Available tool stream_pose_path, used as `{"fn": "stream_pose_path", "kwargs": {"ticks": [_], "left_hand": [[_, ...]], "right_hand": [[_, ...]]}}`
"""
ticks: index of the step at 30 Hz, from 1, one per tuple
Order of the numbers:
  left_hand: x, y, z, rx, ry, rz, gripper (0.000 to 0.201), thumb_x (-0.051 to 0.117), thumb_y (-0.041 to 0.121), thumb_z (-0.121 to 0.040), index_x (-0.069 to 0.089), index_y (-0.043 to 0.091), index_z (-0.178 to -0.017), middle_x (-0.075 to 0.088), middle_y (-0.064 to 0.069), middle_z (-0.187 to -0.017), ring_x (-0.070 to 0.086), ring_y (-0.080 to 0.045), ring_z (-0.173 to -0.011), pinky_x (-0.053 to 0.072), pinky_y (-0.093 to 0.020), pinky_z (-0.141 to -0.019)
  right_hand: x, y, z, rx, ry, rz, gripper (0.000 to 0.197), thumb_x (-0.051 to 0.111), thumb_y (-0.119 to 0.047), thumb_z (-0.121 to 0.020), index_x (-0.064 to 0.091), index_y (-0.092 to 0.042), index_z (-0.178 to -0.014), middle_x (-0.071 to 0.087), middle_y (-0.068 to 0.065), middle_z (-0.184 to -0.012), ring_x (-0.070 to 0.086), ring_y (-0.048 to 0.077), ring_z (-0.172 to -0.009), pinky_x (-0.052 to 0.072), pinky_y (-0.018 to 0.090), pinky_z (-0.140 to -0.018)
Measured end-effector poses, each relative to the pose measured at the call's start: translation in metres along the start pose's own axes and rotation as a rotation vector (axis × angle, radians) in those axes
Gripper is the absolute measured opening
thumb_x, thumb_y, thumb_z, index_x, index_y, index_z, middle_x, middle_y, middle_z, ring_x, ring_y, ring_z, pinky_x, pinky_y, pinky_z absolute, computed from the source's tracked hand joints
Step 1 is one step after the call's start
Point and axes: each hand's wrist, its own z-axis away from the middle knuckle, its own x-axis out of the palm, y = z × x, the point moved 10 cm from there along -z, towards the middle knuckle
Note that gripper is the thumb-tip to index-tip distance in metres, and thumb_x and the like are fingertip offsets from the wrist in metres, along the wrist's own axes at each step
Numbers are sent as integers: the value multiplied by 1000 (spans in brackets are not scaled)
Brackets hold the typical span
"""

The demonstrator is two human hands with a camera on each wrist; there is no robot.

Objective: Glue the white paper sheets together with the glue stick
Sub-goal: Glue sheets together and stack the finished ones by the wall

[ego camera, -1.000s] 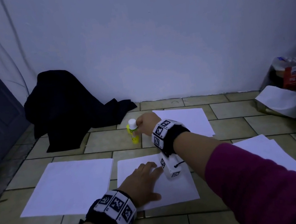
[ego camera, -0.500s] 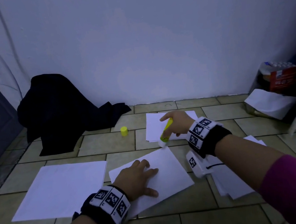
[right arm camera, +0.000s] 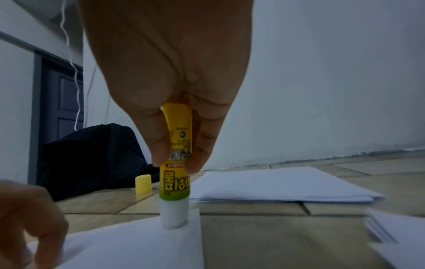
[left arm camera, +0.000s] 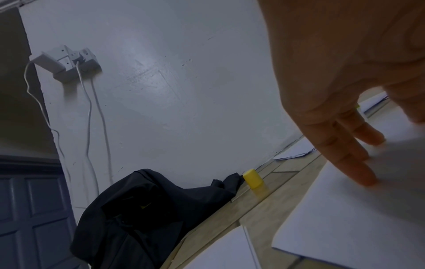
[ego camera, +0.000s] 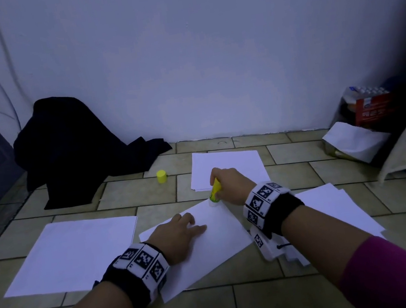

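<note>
Glue stick [right arm camera: 176, 163]: uncapped, held near upright in the right hand [ego camera: 230, 185], pinched at mid-barrel between thumb and fingers, white glue end set on the far corner of the sheet [ego camera: 210, 247]. Light, rigid plastic barrel is judged easy to pinch; the exposed glue is soft and tacky, so moderate pressure is advised, with the grip kept low on the barrel for control.

Sheet: single white paper, lying askew on the tiled floor [ego camera: 271, 302], pinned by the left hand [ego camera: 179, 233], fingers laid flat and extended on it. Thin, limp and liable to slide or wrinkle under the drag of the glue; it is best held flat close to the stroke.

Cap [ego camera: 162, 176]: yellow, standing on the floor, apart from the papers.

Other papers: stack [ego camera: 229, 163] beyond the right hand, sheets [ego camera: 74, 252] at left, pile [ego camera: 337, 213] at right.
</note>
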Motion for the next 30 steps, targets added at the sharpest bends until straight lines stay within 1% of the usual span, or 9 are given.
{"fn": "stream_pose_path", "kwargs": {"ticks": [6, 9, 12, 16, 20, 22, 24, 27, 30], "left_hand": [[0, 1, 2, 7, 4, 3, 63, 48, 18, -97, 21, 36, -151, 7, 0, -156, 20, -22, -141, 45, -36, -99], [0, 2, 3, 16, 2, -14, 63, 47, 17, -96, 21, 36, -151, -3, 2, -159, 20, -22, -141, 44, -35, -99], [-1, 4, 2, 27, -12, -34, 63, 44, 17, -98, 18, 34, -152, 2, 5, -160, 21, -21, -140, 40, -34, -102], [-2, 4, 3, 18, -53, -29, 59, 39, 11, -100, 20, 31, -152, 16, 5, -159, 23, -20, -140, 39, -36, -105], [-5, 3, 4, -40, -48, -85, 50, 36, 10, -100, 31, 23, -147, 37, -7, -143, 45, -26, -125, 45, -37, -94], [-8, 3, 6, -82, -36, -82, 45, 44, 19, -98, 37, 20, -142, 43, -7, -133, 54, -28, -114, 44, -36, -84], [-11, 3, 9, -112, -21, -84, 47, 53, 34, -95, 41, 18, -137, 46, -6, -130, 53, -27, -114, 43, -35, -84], [-15, 6, 9, -91, 40, -31, 54, 57, 44, -91, 43, 12, -132, 40, -5, -134, 42, -22, -122, 43, -35, -89], [-13, 14, 11, -23, 58, 48, 52, 53, 37, -94, 39, 13, -137, 30, -2, -145, 35, -19, -129, 42, -34, -93]], "right_hand": [[12, 7, 28, -34, -148, 121, 35, 67, -12, -83, 51, -12, -114, 54, 12, -116, 52, 24, -96, 44, 30, -74], [16, 15, 45, -44, -190, 161, 33, 68, -15, -84, 52, -14, -112, 53, 11, -117, 52, 25, -99, 45, 32, -76], [16, 19, 59, -54, -216, 160, 33, 70, -15, -82, 54, -14, -111, 55, 10, -116, 53, 25, -104, 43, 28, -74], [8, 25, 66, -59, -224, 139, 34, 73, -17, -81, 56, -13, -111, 57, 9, -113, 49, 18, -90, 39, 19, -60], [-23, 40, 62, 32, -33, -139, 37, 79, -15, -75, 53, -15, -101, 56, 6, -96, 56, 14, -65, 47, 20, -53], [-37, 49, 59, 82, 92, -277, 38, 83, -12, -70, 51, -12, -90, 59, 5, -83, 56, 13, -56, 47, 20, -48], [-44, 55, 55, 116, 192, -371, 38, 85, -14, -67, 50, -13, -80, 60, 3, -69, 55, 12, -49, 46, 19, -44], [-44, 62, 46, 149, 287, -512, 34, 84, -19, -70, 52, -13, -80, 61, 4, -69, 56, 13, -50, 49, 21, -47], [-39, 60, 36, 161, 330, -493, 29, 80, -20, -75, 55, -14, -87, 60, 6, -84, 58, 16, -69, 52, 27, -61]]}}
